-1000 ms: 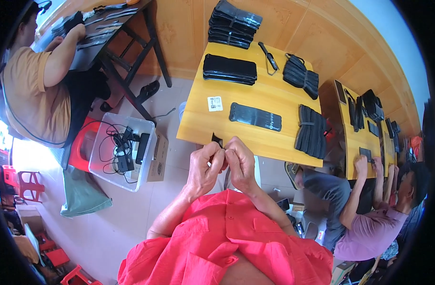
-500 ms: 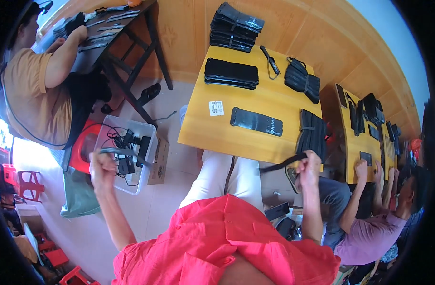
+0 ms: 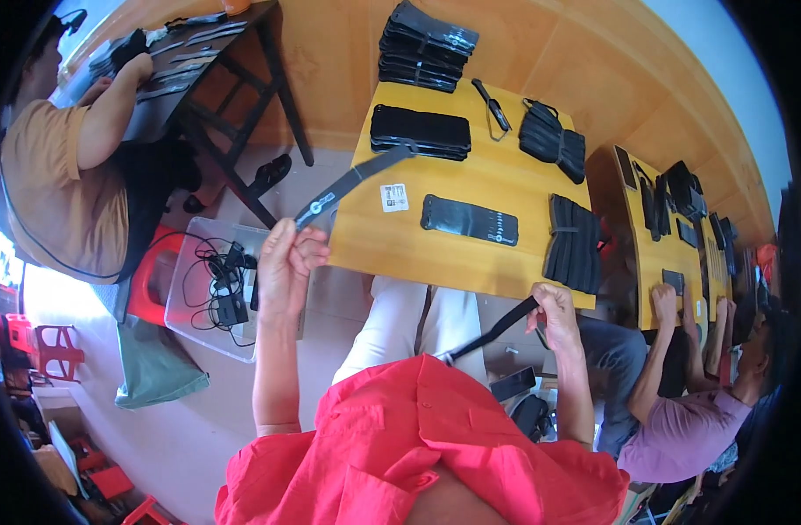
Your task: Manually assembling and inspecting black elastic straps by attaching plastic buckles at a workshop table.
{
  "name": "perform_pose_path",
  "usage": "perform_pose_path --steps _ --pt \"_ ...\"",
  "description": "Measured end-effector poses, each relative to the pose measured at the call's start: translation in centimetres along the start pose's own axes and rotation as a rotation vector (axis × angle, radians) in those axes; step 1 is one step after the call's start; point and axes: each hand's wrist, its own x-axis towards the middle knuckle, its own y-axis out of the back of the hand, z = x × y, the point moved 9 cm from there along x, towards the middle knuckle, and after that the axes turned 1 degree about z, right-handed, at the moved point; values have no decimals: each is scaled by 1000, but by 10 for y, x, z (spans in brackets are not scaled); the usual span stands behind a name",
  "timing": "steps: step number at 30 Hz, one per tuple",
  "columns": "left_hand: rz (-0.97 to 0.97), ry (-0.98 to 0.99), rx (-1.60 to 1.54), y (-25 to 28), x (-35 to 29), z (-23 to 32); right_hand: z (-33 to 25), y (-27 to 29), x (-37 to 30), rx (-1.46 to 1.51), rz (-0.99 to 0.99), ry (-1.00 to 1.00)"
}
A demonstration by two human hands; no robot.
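My left hand [image 3: 287,262] is closed on one end of a dark grey strap [image 3: 358,182] with a white print. The strap rises to the right over the table's left edge, its far end in front of a stack of black flat sleeves [image 3: 421,129]. Below the table's front edge, my right hand [image 3: 555,317] pinches a black strap [image 3: 498,327], which slants down to the left across my lap. On the yellow table [image 3: 383,249] a single dark sleeve [image 3: 469,220] lies flat, with a small white label [image 3: 393,198] to its left.
Two tied black bundles [image 3: 574,241] [image 3: 551,144], a looped strap [image 3: 492,109] and a taller stack [image 3: 425,52] occupy the table. A clear bin [image 3: 186,324] with cables stands at left. One person [image 3: 63,184] sits far left, another [image 3: 681,437] at right.
My left hand has moved right, from over the bin to the table's left front corner, and its strap now points up over the table. My right hand has shifted slightly left and down.
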Motion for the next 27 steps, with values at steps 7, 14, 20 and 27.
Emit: perform_pose_path --steps 7,14,20,27 --pt "275 111 297 62 7 -125 23 16 -8 44 115 -46" --pt "386 173 632 72 -6 -124 5 16 -11 -215 167 38" --pt "462 67 1701 52 -9 -68 -31 8 -19 -519 219 172" --pt "-163 -253 1003 -75 -25 -70 -49 -19 -9 -315 59 163"
